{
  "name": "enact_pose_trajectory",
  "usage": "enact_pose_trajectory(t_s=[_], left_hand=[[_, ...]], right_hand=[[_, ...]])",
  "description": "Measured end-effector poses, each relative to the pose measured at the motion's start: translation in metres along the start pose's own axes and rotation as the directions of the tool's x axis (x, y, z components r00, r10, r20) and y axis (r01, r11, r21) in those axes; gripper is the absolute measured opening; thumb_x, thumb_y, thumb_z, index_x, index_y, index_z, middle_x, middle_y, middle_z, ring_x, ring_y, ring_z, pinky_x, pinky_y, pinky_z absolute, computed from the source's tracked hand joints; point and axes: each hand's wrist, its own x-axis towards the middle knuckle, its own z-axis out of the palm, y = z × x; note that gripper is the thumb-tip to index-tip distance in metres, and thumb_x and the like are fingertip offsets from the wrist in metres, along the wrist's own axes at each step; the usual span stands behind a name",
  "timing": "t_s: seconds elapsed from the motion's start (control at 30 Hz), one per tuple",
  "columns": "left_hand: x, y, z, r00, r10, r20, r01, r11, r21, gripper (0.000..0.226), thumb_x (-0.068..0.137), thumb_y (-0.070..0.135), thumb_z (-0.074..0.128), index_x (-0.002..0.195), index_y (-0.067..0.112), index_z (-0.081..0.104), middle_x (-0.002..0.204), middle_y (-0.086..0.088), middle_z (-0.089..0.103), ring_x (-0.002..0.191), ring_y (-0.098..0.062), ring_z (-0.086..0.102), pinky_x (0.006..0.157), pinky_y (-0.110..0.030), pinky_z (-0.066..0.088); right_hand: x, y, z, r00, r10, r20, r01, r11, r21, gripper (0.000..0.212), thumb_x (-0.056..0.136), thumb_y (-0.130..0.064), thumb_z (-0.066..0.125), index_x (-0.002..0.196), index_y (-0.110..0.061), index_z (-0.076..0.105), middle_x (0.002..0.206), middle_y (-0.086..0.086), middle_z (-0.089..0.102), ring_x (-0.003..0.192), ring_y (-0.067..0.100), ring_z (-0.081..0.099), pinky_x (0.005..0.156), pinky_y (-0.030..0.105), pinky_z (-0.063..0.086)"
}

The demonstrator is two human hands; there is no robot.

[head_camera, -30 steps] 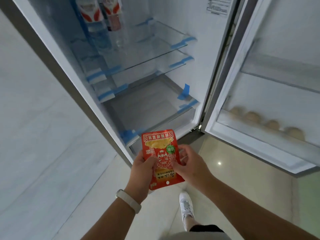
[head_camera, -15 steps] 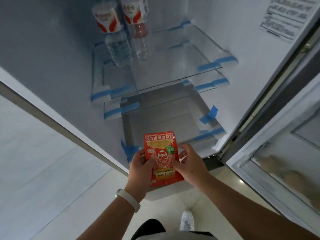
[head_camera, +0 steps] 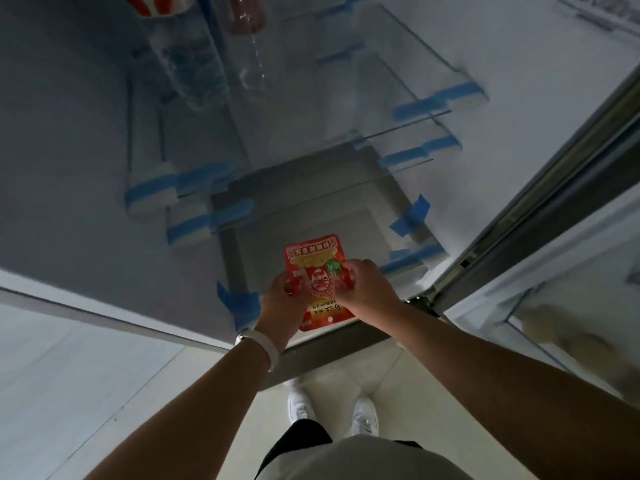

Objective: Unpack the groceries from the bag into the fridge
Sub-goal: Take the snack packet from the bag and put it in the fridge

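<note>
Open fridge [head_camera: 519, 174] across the frame, pale floor tiles below. Glass shelves [head_camera: 311, 133] bare but for two bottles [head_camera: 194, 64], upper left. Bag not in view; remainder unknown. Red snack pouch [head_camera: 317, 268], flat and sealed, at lower centre, not yet shelved. Pinched at either edge by left hand [head_camera: 280, 306] and right hand [head_camera: 367, 289].

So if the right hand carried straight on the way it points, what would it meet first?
The right hand would probably meet the lowest fridge shelf first, beyond the red packet it pinches; depth is unclear.
</note>
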Motion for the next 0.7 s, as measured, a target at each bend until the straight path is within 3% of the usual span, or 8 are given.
enact_pose_trajectory(t_s=[0.07, 0.23, 0.33, 0.4, 0.53, 0.6, 0.7], left_hand=[[0.012, 0.0, 0.003, 0.999, 0.034, 0.001, -0.034, 0.999, 0.039, 0.034, 0.089, 0.038, 0.07, 0.121, 0.031, 0.06, 0.097, 0.01, 0.073, 0.083, -0.006, 0.072, 0.072, -0.024, 0.06], [0.045, -0.015, 0.006, 0.992, 0.109, -0.063, -0.093, 0.97, 0.225, 0.037, 0.081, 0.042, 0.072, 0.116, 0.042, 0.059, 0.099, 0.002, 0.068, 0.081, -0.016, 0.071, 0.06, -0.025, 0.058], [0.051, -0.013, 0.007, 0.982, 0.176, -0.072, -0.138, 0.919, 0.37, 0.032, 0.085, 0.027, 0.068, 0.116, 0.033, 0.06, 0.101, -0.002, 0.063, 0.078, -0.013, 0.065, 0.064, -0.023, 0.056], [0.051, -0.008, 0.008, 0.978, 0.199, -0.061, -0.152, 0.884, 0.441, 0.035, 0.087, 0.02, 0.065, 0.121, 0.026, 0.057, 0.106, -0.004, 0.056, 0.087, -0.015, 0.058, 0.071, -0.016, 0.045], [0.052, -0.012, 0.006, 0.976, 0.215, -0.022, -0.162, 0.794, 0.585, 0.043, 0.084, 0.02, 0.066, 0.126, 0.023, 0.056, 0.115, -0.007, 0.052, 0.109, -0.023, 0.047, 0.083, -0.026, 0.035], [0.049, -0.014, 0.003, 0.97, 0.24, -0.031, -0.175, 0.783, 0.597, 0.043, 0.084, 0.019, 0.067, 0.126, 0.019, 0.057, 0.121, -0.009, 0.051, 0.113, -0.025, 0.046, 0.087, -0.028, 0.038], [0.043, -0.017, -0.002, 0.936, 0.35, 0.014, -0.282, 0.727, 0.626, 0.049, 0.084, 0.024, 0.071, 0.129, 0.017, 0.056, 0.133, -0.009, 0.05, 0.121, -0.029, 0.046, 0.101, -0.043, 0.046]], right_hand=[[0.011, 0.001, 0.0, 1.0, -0.01, 0.015, 0.011, 0.998, -0.058, 0.038, 0.08, -0.037, 0.069, 0.109, -0.018, 0.055, 0.099, 0.0, 0.052, 0.088, 0.01, 0.054, 0.081, 0.028, 0.052], [0.026, 0.002, 0.007, 0.998, -0.041, 0.054, 0.048, 0.991, -0.122, 0.052, 0.078, -0.028, 0.074, 0.124, -0.018, 0.051, 0.116, 0.004, 0.041, 0.099, 0.016, 0.051, 0.092, 0.029, 0.048], [0.034, 0.005, 0.011, 0.997, -0.044, 0.066, 0.052, 0.99, -0.128, 0.06, 0.078, -0.027, 0.074, 0.131, -0.02, 0.048, 0.122, 0.005, 0.039, 0.108, 0.019, 0.048, 0.096, 0.032, 0.046], [0.038, 0.008, 0.015, 0.996, -0.052, 0.075, 0.061, 0.99, -0.126, 0.061, 0.076, -0.027, 0.074, 0.131, -0.021, 0.047, 0.124, 0.006, 0.04, 0.112, 0.021, 0.046, 0.098, 0.036, 0.046], [0.04, 0.014, 0.017, 0.992, -0.103, 0.076, 0.114, 0.98, -0.161, 0.061, 0.077, -0.027, 0.074, 0.131, -0.02, 0.046, 0.128, 0.006, 0.042, 0.118, 0.02, 0.043, 0.101, 0.038, 0.044], [0.039, 0.017, 0.017, 0.988, -0.135, 0.078, 0.148, 0.97, -0.194, 0.063, 0.078, -0.027, 0.073, 0.134, -0.018, 0.045, 0.132, 0.006, 0.042, 0.121, 0.02, 0.041, 0.103, 0.038, 0.042], [0.035, 0.022, 0.017, 0.967, -0.237, 0.092, 0.253, 0.931, -0.263, 0.06, 0.08, -0.03, 0.073, 0.132, -0.014, 0.046, 0.131, 0.007, 0.047, 0.119, 0.022, 0.044, 0.101, 0.04, 0.043]])
